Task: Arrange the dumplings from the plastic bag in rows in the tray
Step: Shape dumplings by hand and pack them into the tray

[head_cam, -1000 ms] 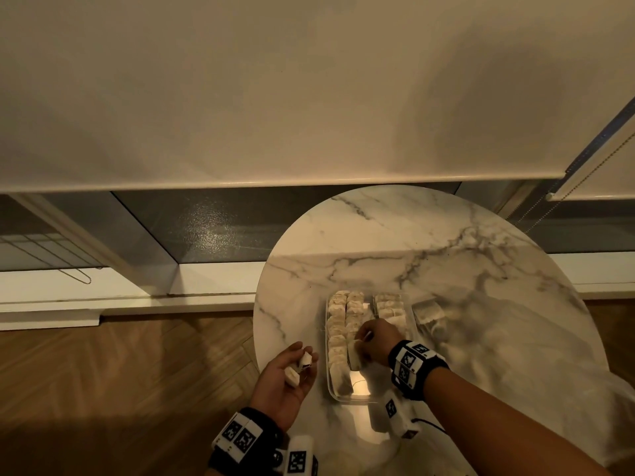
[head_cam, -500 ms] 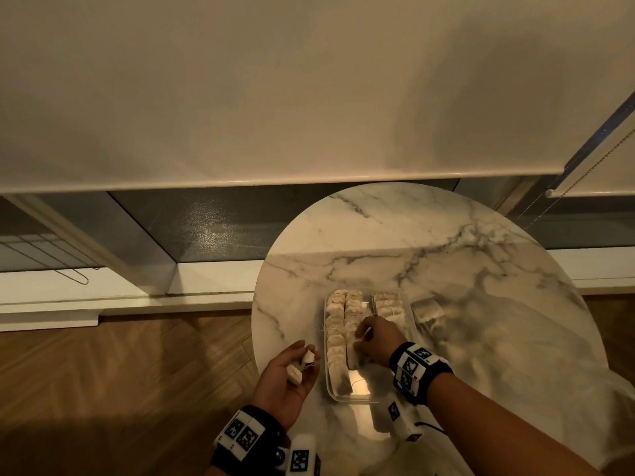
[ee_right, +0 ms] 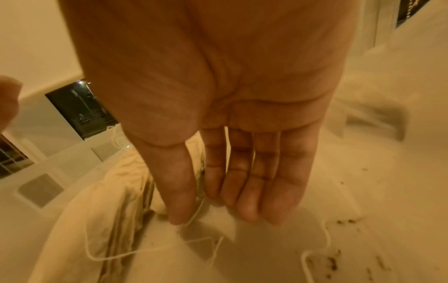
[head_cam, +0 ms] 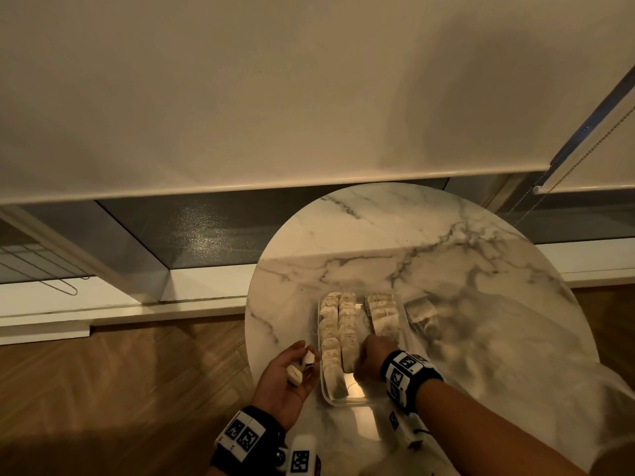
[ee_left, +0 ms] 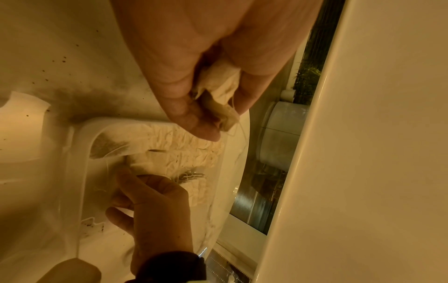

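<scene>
The dumplings are small pale pouches with strings. They stand in rows [head_cam: 338, 324] inside a clear plastic tray [head_cam: 364, 401] on the round marble table [head_cam: 395, 235]. My left hand [head_cam: 302, 367] hovers just left of the tray, its fingers curled round a couple of pouches [ee_left: 220, 92]. My right hand [head_cam: 372, 359] reaches into the tray at the near end of the middle row. Its thumb and fingertips [ee_right: 179, 218] pinch the string and white tag [ee_right: 226, 228] of a pouch there. The tray [ee_left: 82, 153] and its pouches also show in the left wrist view.
One more pouch [head_cam: 421, 310] lies on the table just right of the tray. Dark crumbs [ee_right: 334, 264] speck the tray floor. The table's left edge is close to my left hand, with wooden floor [head_cam: 120, 389] below. A window sill and roller blind stand behind.
My right hand has stayed at the middle row and drawn slightly toward the tray's near end. My left hand still holds its pouches in the same place.
</scene>
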Tool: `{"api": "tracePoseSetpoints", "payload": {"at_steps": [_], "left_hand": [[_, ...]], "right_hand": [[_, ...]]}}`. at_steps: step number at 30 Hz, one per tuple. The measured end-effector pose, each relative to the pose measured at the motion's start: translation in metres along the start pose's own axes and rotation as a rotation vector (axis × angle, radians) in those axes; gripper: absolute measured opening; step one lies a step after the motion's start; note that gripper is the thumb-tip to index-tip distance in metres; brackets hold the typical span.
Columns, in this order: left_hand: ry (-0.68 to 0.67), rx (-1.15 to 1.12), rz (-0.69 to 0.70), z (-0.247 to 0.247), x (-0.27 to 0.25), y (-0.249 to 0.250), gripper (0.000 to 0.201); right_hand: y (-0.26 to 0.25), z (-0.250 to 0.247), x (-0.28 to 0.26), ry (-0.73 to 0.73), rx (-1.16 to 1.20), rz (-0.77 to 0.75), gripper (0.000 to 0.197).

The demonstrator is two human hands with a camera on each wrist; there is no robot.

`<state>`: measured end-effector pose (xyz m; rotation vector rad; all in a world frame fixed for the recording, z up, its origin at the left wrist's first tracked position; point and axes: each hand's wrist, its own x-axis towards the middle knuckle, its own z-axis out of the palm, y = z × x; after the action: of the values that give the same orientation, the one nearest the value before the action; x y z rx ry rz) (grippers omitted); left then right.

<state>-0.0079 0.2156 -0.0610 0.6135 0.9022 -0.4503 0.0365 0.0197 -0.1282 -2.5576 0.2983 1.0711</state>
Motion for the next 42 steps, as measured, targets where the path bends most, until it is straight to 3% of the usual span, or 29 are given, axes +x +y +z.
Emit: {"api": "tracePoseSetpoints", "payload": {"at_steps": [8, 13, 17, 19, 21, 23, 29, 35, 42], "left_hand": [[0.011, -0.029, -0.007, -0.004, 0.003, 0.002, 0.018], [-0.05, -0.022, -0.01, 0.0, -0.001, 0.003, 0.017], [-0.081, -0.024, 0.016, 0.003, 0.0, 0.001, 0.029], [-0.106, -0.037, 0.012, 0.004, 0.003, -0.001, 0.035], [-0.147, -0.044, 0.001, 0.007, 0.002, -0.003, 0.04], [-0.211, -0.04, -0.005, 0.013, -0.002, -0.005, 0.039], [-0.224, -0.008, 0.002, 0.017, 0.0, -0.007, 0.056], [-0.253, 0.032, 0.027, 0.014, 0.005, -0.008, 0.06], [-0.212, 0.044, -0.004, 0.011, 0.001, -0.007, 0.052]], "right_hand": [[-0.003, -0.001, 0.001, -0.011, -0.021, -0.038, 0.051], [-0.002, -0.008, -0.001, -0.01, -0.028, -0.025, 0.054], [-0.011, -0.027, -0.024, 0.089, 0.07, -0.118, 0.026], [-0.02, -0.035, -0.043, 0.148, 0.242, -0.242, 0.026], [-0.031, -0.041, -0.064, 0.087, 0.487, -0.315, 0.031], [-0.039, -0.045, -0.078, -0.015, 0.649, -0.283, 0.037], [-0.037, -0.049, -0.085, -0.162, 0.803, -0.091, 0.052], [-0.035, -0.052, -0.089, -0.195, 0.92, -0.105, 0.024], [-0.027, -0.054, -0.088, -0.12, 0.902, -0.232, 0.015]]}}
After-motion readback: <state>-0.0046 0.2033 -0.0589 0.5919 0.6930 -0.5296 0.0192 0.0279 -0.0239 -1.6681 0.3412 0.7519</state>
